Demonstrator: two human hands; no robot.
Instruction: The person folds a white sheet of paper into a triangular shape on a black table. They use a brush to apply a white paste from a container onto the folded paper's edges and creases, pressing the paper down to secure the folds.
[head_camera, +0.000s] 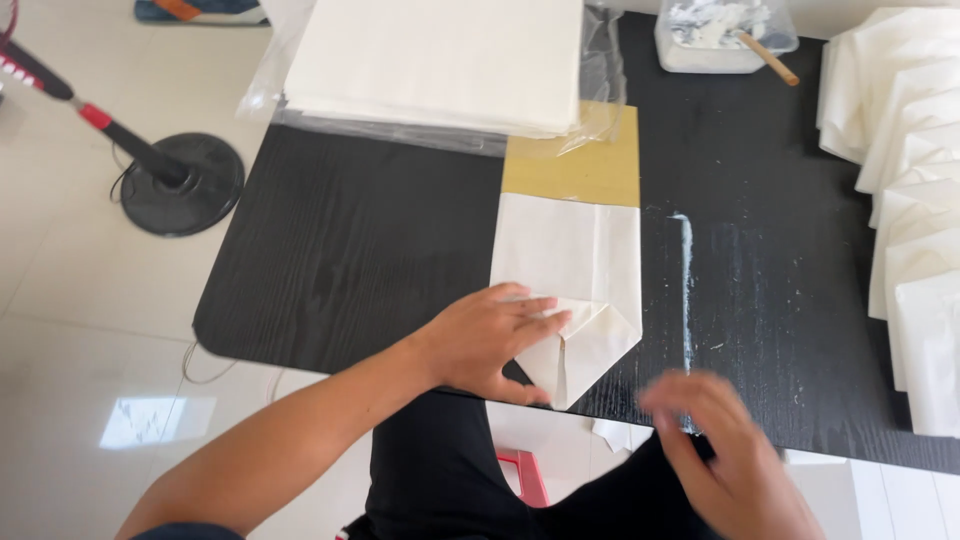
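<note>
A white paper bag (570, 260) lies on the black table (360, 250), over a yellow board (580, 165). Its near end is folded into a point. My left hand (490, 340) rests flat on the left fold of that point, fingers spread and pressing the paper. Blurred by motion, my right hand (725, 450) hovers over the table's near edge, right of the bag, with its fingers apart and nothing in it.
A stack of white paper sheets (440, 60) in clear plastic lies at the back. Folded white bags (920, 200) overlap in a row at the right. A clear tub with a wooden stick (720, 35) stands at the back. A fan base (180, 185) stands on the floor at left. A white smear (686, 280) marks the table.
</note>
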